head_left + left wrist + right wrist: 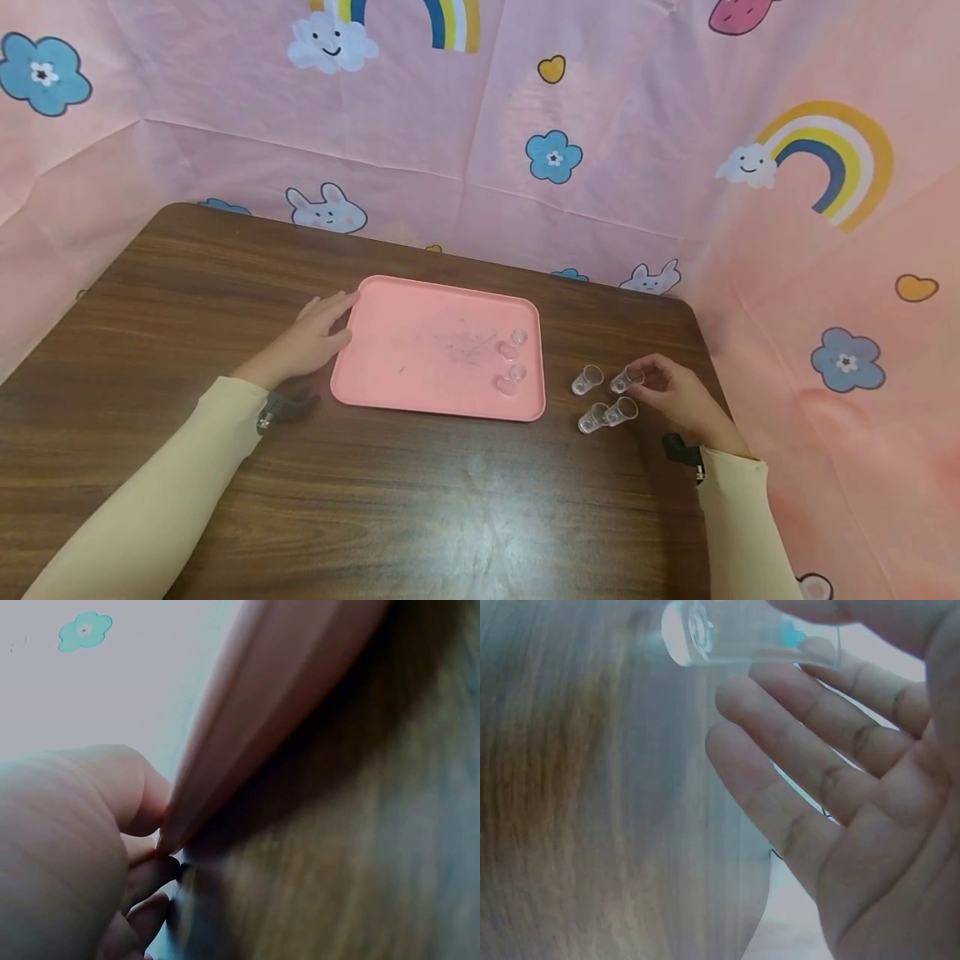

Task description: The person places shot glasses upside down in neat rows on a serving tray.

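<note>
My right hand (686, 400) pinches a small clear cup (622, 382) by its rim, between thumb and index finger. In the right wrist view the cup (742, 634) shows its thick base, and the other fingers are extended below it. Whether its base touches the table cannot be told. Three similar clear cups (587, 381) stand close by, left and in front of it. At the tray's left rim, my left hand (311, 337) rests with fairly straight fingers touching the pink tray (420, 312). The left wrist view shows the thumb (142, 795) against the tray's edge.
Several small clear pieces (507, 385), some heart-shaped and some round, lie on the tray's right side. The brown wooden table (420, 500) meets a printed pink cloth (420, 133) behind and on the right.
</note>
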`<move>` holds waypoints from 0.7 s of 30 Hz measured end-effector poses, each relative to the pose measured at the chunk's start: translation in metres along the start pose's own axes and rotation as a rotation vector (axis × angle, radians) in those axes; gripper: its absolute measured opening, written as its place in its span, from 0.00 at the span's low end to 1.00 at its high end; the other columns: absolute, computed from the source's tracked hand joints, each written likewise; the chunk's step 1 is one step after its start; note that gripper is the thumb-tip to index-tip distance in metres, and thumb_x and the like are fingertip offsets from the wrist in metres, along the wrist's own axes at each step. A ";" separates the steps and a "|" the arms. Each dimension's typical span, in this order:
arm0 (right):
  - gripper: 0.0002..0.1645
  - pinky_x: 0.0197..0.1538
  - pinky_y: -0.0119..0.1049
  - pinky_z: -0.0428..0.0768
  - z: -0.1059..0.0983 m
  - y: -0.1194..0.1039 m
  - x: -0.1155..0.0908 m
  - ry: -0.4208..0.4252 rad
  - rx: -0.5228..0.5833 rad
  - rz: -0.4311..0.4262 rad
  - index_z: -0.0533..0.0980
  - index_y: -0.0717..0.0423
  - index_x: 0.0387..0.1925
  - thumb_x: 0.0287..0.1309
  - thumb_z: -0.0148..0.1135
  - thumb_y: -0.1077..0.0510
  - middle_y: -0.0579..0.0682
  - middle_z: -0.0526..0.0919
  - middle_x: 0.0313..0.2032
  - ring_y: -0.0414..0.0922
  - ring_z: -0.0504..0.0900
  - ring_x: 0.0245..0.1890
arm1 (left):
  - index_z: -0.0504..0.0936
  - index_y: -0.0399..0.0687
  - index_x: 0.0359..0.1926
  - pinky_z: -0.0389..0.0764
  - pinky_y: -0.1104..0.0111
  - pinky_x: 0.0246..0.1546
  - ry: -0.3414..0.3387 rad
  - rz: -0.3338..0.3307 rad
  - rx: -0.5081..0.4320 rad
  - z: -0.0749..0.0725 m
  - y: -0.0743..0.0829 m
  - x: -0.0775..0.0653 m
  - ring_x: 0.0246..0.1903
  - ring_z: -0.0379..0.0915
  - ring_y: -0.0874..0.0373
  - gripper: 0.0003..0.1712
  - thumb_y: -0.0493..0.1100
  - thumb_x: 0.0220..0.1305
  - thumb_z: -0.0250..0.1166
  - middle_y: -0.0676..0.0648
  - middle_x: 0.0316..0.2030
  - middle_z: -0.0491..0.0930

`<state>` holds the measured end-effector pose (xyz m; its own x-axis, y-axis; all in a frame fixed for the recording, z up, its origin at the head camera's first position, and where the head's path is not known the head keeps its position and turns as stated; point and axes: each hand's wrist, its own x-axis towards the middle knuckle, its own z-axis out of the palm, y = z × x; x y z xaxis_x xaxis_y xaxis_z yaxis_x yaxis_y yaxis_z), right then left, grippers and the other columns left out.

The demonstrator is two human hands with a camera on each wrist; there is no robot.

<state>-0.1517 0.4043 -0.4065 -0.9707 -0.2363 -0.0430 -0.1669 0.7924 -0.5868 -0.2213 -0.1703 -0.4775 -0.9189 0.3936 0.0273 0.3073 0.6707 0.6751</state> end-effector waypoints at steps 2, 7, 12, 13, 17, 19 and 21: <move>0.18 0.44 0.39 0.81 -0.002 -0.003 0.000 0.026 -0.012 0.005 0.75 0.53 0.47 0.57 0.66 0.54 0.51 0.82 0.43 0.49 0.82 0.42 | 0.50 0.42 0.73 0.31 0.53 0.72 -0.001 0.006 0.002 0.000 0.002 0.000 0.73 0.37 0.45 0.35 0.42 0.69 0.50 0.41 0.72 0.51; 0.17 0.42 0.32 0.81 -0.006 -0.012 0.002 0.090 -0.014 -0.018 0.75 0.53 0.48 0.57 0.66 0.55 0.51 0.81 0.43 0.48 0.82 0.41 | 0.51 0.41 0.73 0.31 0.52 0.72 0.003 0.011 -0.009 -0.002 0.005 -0.001 0.73 0.38 0.44 0.35 0.41 0.69 0.51 0.39 0.72 0.51; 0.19 0.41 0.25 0.79 -0.009 -0.038 0.006 0.137 0.016 -0.046 0.75 0.52 0.49 0.56 0.67 0.55 0.50 0.81 0.43 0.45 0.82 0.41 | 0.51 0.41 0.73 0.32 0.52 0.71 0.007 0.010 -0.008 -0.003 0.006 -0.002 0.73 0.37 0.43 0.35 0.41 0.69 0.52 0.38 0.72 0.51; 0.19 0.42 0.26 0.79 -0.009 -0.047 0.006 0.141 0.036 -0.054 0.74 0.54 0.49 0.56 0.67 0.57 0.51 0.81 0.43 0.46 0.82 0.41 | 0.51 0.41 0.73 0.32 0.52 0.71 0.003 0.005 -0.008 -0.003 0.006 -0.002 0.73 0.37 0.43 0.35 0.42 0.69 0.52 0.38 0.72 0.51; 0.19 0.46 0.33 0.81 -0.008 -0.087 0.010 0.153 0.103 -0.080 0.74 0.60 0.50 0.56 0.66 0.61 0.56 0.81 0.44 0.49 0.81 0.43 | 0.50 0.42 0.73 0.31 0.52 0.71 -0.004 -0.014 -0.010 -0.002 0.005 -0.002 0.73 0.37 0.43 0.36 0.42 0.68 0.52 0.39 0.72 0.50; 0.20 0.46 0.35 0.81 -0.005 -0.103 0.014 0.152 0.120 -0.095 0.73 0.61 0.50 0.57 0.65 0.61 0.57 0.80 0.45 0.49 0.81 0.43 | 0.51 0.42 0.73 0.30 0.51 0.71 -0.004 -0.018 -0.012 -0.002 0.005 -0.002 0.73 0.37 0.43 0.36 0.41 0.68 0.52 0.39 0.72 0.50; 0.20 0.44 0.35 0.81 0.000 -0.113 0.019 0.146 0.150 -0.095 0.73 0.60 0.51 0.57 0.65 0.60 0.57 0.80 0.45 0.49 0.81 0.43 | 0.51 0.42 0.73 0.31 0.52 0.71 -0.001 -0.016 -0.011 -0.001 0.004 -0.001 0.73 0.37 0.43 0.36 0.41 0.68 0.53 0.40 0.72 0.50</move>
<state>-0.1516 0.3105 -0.3408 -0.9683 -0.2135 0.1298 -0.2423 0.6756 -0.6963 -0.2193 -0.1692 -0.4742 -0.9236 0.3831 0.0157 0.2897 0.6703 0.6832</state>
